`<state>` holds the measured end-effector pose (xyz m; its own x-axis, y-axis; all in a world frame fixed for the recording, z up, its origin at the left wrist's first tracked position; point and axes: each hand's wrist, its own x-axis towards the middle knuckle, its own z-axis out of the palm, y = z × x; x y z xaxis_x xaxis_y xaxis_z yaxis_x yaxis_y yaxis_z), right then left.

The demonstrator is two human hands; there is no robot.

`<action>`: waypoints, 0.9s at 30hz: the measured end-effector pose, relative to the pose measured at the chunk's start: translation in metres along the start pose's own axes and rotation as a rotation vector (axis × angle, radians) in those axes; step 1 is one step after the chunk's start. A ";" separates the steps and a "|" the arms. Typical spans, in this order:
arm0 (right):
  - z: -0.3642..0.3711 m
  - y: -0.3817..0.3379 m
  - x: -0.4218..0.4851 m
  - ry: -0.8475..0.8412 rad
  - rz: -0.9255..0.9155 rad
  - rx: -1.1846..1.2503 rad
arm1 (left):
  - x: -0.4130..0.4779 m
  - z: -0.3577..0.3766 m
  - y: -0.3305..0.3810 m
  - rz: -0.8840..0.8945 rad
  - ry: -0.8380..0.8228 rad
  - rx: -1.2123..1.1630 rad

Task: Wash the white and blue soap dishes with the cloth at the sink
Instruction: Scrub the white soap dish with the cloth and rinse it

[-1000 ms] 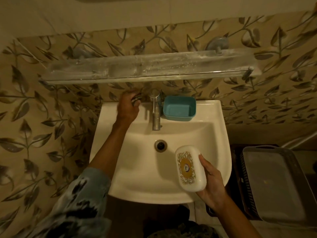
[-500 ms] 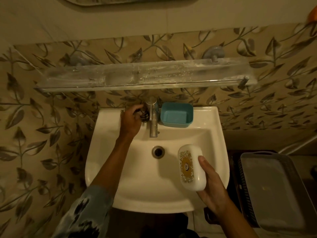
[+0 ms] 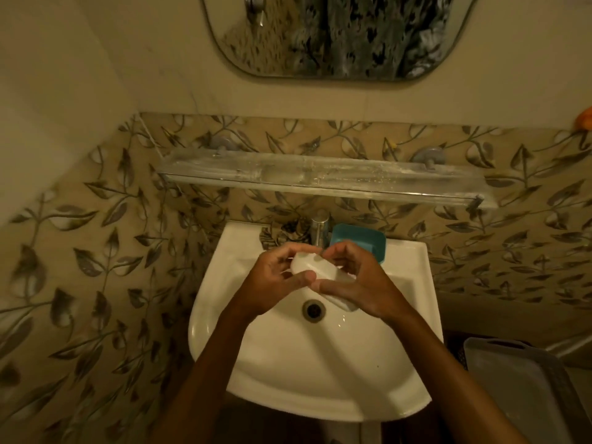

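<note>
Both hands hold the white soap dish point(image 3: 315, 270) over the white sink point(image 3: 282, 373), just in front of the tap point(image 3: 320, 230). My left hand point(image 3: 275, 280) grips its left end, fingers curled over the top and thumb below. My right hand point(image 3: 355, 280) grips its right part, and the dish's lower end point(image 3: 341, 302) shows under that palm. The blue soap dish point(image 3: 368, 241) sits on the sink's back ledge to the right of the tap, partly hidden by my right fingers. A dark patterned cloth point(image 3: 282, 232) lies on the ledge left of the tap.
The drain point(image 3: 314, 310) lies below the hands. A glass shelf point(image 3: 320, 177) runs along the leaf-patterned wall above the sink, with a mirror point(image 3: 339, 33) higher up. A grey plastic tray point(image 3: 519, 389) stands at the lower right beside the sink.
My left hand left the tap area and joined my right hand on the white dish. The dish moved up from the sink's right side to under the tap. The camera tilted up.
</note>
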<state>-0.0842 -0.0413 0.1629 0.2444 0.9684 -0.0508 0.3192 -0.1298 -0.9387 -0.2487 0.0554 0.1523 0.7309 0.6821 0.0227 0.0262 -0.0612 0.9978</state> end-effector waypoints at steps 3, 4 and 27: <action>-0.008 -0.026 0.011 0.027 -0.106 -0.078 | 0.000 -0.015 0.022 0.104 0.122 -0.021; -0.011 -0.033 0.015 0.069 -0.143 -0.086 | 0.003 -0.019 0.029 0.149 0.158 -0.017; -0.037 -0.071 0.132 0.330 -0.191 -0.188 | 0.099 -0.091 0.080 0.172 0.432 0.677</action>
<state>-0.0408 0.0878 0.2356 0.4348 0.8627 0.2583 0.5412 -0.0210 -0.8407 -0.2358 0.1846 0.2397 0.4393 0.8347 0.3322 0.4444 -0.5233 0.7271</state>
